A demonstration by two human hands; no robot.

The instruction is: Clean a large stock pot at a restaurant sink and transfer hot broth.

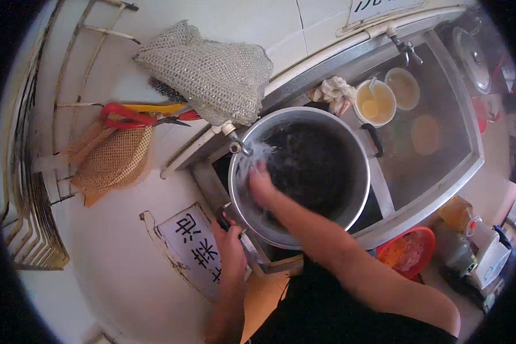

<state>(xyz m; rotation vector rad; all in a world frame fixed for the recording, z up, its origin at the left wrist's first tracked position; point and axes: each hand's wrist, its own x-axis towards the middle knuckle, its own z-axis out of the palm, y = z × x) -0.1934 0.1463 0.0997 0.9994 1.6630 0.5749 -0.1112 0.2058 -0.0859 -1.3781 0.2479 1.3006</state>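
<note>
A large metal stockpot [358,176] with a dark interior sits over a sink compartment in front of me. My left hand [231,247] grips its near-left black handle [224,218]. Inside the pot, at its left side, is my right hand [263,185], blurred and just below a running metal tap [237,147]. Water from the tap splashes white around the fingers. Whether that hand holds anything is not clear. The pot's other black handle [373,140] points right, untouched.
Right of the pot, a sink basin [440,189] holds cloudy water, a white bowl [376,122] with yellowish liquid and a spoon, and another bowl [402,88]. A crumpled cloth [333,92] lies behind. Mesh cloth [223,71] and red-handled scissors [127,116] hang left. A red basin [425,249] stands below right.
</note>
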